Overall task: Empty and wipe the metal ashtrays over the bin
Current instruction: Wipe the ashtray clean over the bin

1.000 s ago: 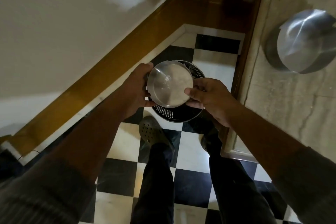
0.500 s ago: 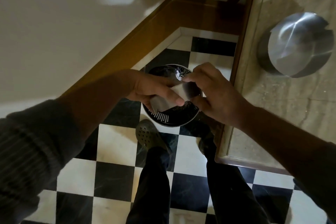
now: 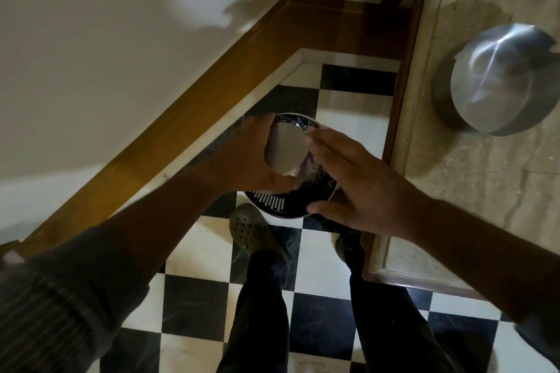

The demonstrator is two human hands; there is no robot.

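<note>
A round metal ashtray (image 3: 286, 150) is turned upside down over the bin (image 3: 281, 209), a black perforated bin with a metal rim standing on the checkered floor. My left hand (image 3: 251, 157) grips the ashtray by its left edge, thumb under its near rim. My right hand (image 3: 351, 179) is flat and spread beside the ashtray's right side, fingers apart, holding nothing. A second metal ashtray (image 3: 497, 82) lies upside down on the stone counter at the right.
The stone counter (image 3: 485, 191) with its wooden edge runs along the right. A cream wall with a brown skirting board (image 3: 188, 118) closes the left. My two feet in dark clogs (image 3: 251, 230) stand just before the bin.
The ashtray went from bottom-up in both hands, through a steep tilt, to bottom-up again over the bin. My right hand has let go and spread flat.
</note>
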